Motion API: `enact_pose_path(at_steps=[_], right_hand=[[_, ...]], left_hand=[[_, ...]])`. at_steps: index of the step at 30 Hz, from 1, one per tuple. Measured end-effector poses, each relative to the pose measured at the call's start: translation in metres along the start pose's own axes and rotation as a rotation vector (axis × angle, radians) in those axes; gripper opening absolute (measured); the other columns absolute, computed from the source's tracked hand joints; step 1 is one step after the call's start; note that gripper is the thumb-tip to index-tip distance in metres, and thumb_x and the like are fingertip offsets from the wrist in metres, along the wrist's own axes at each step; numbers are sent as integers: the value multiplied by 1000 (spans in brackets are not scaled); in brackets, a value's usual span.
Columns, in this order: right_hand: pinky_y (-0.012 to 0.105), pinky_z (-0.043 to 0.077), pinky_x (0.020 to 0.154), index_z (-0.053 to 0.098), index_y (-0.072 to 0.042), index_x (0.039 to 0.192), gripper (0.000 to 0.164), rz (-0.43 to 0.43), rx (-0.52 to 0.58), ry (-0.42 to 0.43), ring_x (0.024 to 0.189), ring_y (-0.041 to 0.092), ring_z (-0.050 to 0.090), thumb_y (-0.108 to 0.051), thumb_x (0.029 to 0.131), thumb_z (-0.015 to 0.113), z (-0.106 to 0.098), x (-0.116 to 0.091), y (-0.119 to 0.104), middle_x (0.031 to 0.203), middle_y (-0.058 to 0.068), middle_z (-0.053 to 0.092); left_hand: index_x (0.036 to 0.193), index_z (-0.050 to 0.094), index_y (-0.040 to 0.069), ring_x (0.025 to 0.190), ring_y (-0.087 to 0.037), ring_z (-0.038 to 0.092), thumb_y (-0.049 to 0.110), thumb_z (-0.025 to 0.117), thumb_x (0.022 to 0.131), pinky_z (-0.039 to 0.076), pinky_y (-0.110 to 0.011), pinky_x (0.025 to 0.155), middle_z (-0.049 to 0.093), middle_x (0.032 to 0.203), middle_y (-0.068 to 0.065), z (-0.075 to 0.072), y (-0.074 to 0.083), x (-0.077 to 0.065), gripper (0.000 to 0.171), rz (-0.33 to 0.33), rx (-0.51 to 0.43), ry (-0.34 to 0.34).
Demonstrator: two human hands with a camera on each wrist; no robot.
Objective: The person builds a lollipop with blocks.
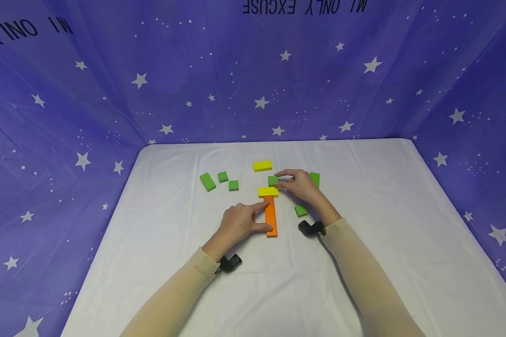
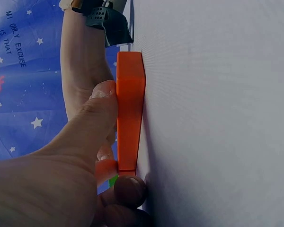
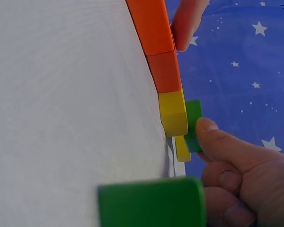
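Observation:
My right hand (image 1: 302,186) pinches a small green block (image 1: 272,180) between thumb and fingers, just behind a yellow block (image 1: 268,192) lying crosswise. In the right wrist view, the held block shows as raised level with the top of that yellow block. Below the yellow block, a short orange block (image 1: 269,200) and a long orange block (image 1: 271,220) lie end to end in a line. My left hand (image 1: 239,221) rests on this line from the left, thumb over the long block's near end and forefinger at the short one.
Behind the row lies another yellow block (image 1: 262,166). To the left are a long green block (image 1: 208,182) and small green blocks (image 1: 222,177). A green block (image 1: 301,211) lies under my right forearm, and another (image 1: 315,179) is partly hidden behind the right hand. White cloth (image 1: 173,224) covers the table.

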State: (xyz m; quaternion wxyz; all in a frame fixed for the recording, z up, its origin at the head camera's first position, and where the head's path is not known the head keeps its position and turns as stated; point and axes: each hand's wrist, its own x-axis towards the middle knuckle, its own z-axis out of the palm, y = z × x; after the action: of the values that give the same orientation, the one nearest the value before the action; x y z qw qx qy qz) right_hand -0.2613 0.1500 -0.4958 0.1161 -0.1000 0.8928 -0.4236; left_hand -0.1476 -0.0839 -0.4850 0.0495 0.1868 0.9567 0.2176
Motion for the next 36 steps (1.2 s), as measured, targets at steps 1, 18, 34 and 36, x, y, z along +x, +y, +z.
enact_pose_path(at_steps=[1,18,34,36], right_hand=[[27,30,47,75,-21,131,39,-1,-6,0,46,12,35,-35,95,81,0,0,0,53,-6,42],[26,32,50,75,-17,134,38,8,-88,-33,49,12,37,-32,99,74,2,1,-2,55,-6,42],[28,34,55,76,-17,134,36,-7,-123,-21,56,13,40,-31,101,72,3,1,-3,60,-5,45],[27,34,55,76,-17,134,36,-3,-117,-23,56,13,40,-31,101,72,3,0,-3,60,-5,44]], left_hand=[[150,63,32,49,-12,40,62,86,79,29,-27,51,49,57,8,0,0,0,81,0,3,1],[149,64,32,49,-11,40,62,87,78,28,-26,50,50,58,8,1,0,0,81,-2,-2,2],[149,63,32,49,-11,38,64,86,77,26,-26,51,48,57,8,2,-1,0,82,-1,-2,7],[149,64,31,49,-11,38,64,86,77,26,-26,51,48,58,8,2,-1,0,82,1,-4,8]])
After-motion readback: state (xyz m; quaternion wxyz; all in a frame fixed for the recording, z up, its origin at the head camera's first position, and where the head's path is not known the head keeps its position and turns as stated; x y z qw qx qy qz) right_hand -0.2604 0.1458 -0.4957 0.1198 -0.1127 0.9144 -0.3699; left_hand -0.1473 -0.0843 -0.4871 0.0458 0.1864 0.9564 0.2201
